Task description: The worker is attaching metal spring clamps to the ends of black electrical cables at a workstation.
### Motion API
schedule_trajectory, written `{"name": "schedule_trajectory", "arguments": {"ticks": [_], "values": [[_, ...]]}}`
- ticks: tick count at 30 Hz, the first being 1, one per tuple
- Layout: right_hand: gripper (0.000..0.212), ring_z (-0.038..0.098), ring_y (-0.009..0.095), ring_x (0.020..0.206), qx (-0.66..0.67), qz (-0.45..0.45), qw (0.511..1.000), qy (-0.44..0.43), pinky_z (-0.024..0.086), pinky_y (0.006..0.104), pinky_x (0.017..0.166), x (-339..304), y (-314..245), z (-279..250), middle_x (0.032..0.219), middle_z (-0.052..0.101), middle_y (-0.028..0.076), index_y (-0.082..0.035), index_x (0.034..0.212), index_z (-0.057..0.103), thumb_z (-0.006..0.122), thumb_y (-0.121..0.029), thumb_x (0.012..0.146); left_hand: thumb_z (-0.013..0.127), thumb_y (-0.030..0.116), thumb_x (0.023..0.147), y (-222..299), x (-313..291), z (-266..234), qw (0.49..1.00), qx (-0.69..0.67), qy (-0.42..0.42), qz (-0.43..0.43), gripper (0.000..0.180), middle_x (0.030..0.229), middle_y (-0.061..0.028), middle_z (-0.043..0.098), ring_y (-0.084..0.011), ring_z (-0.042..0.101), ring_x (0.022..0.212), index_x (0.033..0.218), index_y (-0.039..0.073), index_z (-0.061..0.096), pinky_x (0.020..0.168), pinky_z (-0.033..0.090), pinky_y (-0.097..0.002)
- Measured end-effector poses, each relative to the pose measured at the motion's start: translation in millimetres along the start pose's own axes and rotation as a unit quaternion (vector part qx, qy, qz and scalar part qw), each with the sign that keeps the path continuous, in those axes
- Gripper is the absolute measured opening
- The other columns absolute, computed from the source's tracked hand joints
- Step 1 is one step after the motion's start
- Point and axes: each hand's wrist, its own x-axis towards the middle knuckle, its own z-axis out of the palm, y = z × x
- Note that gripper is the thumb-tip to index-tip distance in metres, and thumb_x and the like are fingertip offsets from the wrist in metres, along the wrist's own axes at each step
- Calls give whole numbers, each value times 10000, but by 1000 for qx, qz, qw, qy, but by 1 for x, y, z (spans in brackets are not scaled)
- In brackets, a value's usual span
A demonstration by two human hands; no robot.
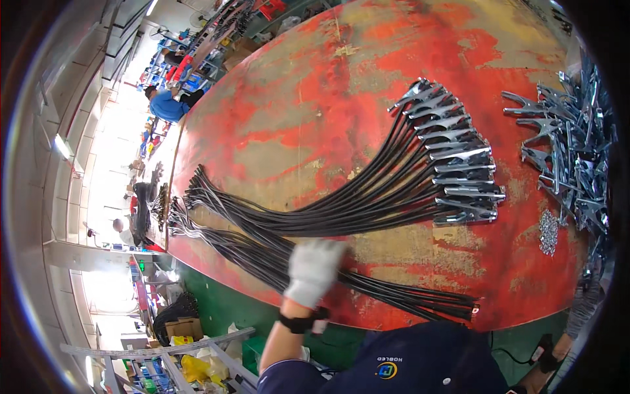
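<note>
Left hand [316, 270] blurred over black cables [415, 295] on tabletop [275, 154]; finger spread, grip unclear. Right hand [586, 303] near clamp pile [574, 148], likewise unclear. Sideways sweep could tangle cables with neighbouring clamp-ended bundle [361, 215].

1 upside-down white word [390, 359] and 1 round logo [386, 372] on the navy garment [440, 354]
</note>
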Motion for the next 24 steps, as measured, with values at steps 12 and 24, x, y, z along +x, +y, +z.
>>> {"name": "schedule_trajectory", "arguments": {"ticks": [12, 24], "values": [[415, 571, 213, 1079, 114, -173, 961, 185, 439, 378, 954, 41, -166, -33, 1098, 641, 105, -45, 1219, 584, 727, -206, 864, 641, 172, 704, -18, 17, -10, 979, 42, -68, 187, 136, 838, -47, 646, -262, 622, 827, 836, 149, 666, 772, 492, -400], [630, 668, 148, 741, 670, 220, 708, 43, 528, 226, 544, 9, -222, -20, 929, 654, 68, -52, 1184, 538, 878, -280, 706, 675, 258, 868, 134, 62, -27, 888, -386, -155, 195, 246, 974, -104, 696, -284, 680, 884, 1050, 93, 680, 759, 538, -364]]}}
